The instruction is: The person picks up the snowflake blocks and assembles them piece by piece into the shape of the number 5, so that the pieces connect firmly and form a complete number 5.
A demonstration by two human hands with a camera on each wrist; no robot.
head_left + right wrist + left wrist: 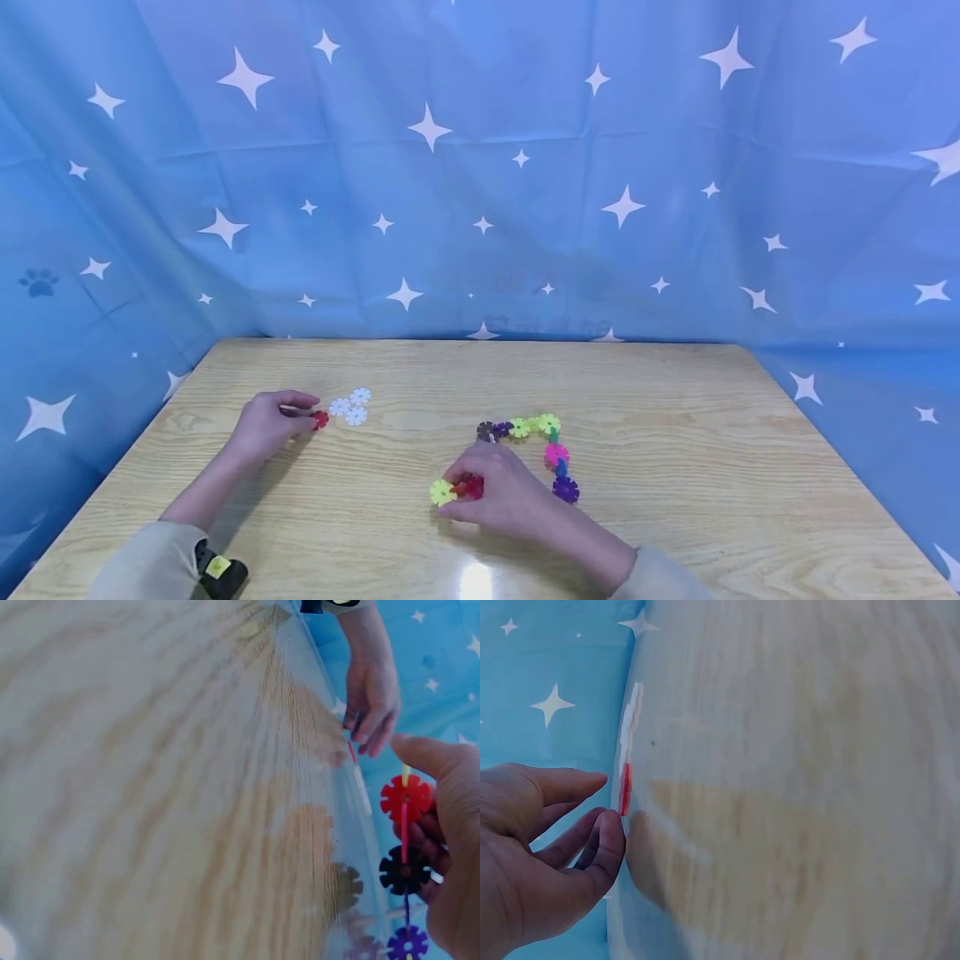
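Note:
A chain of slotted plastic snowflake discs [557, 456] in yellow, red, purple, pink and other colours bends round on the table. My right hand [510, 493] grips its near-left end, thumb and fingers about a red disc [406, 799], with a yellow disc [442, 492] sticking out past the fingertips. The palm and fingers hide part of the chain. On the left, my left hand [268, 425] reaches to a loose red disc [321, 419] lying flat. Thumb and forefinger stand apart beside that disc in the left wrist view; whether they touch it I cannot tell.
Several white snowflake discs [356, 414] lie just right of the loose red one. The wooden table [675, 417] ends at a blue star-printed curtain [480, 167] behind and at both sides. A black device [222, 575] is strapped at the left wrist.

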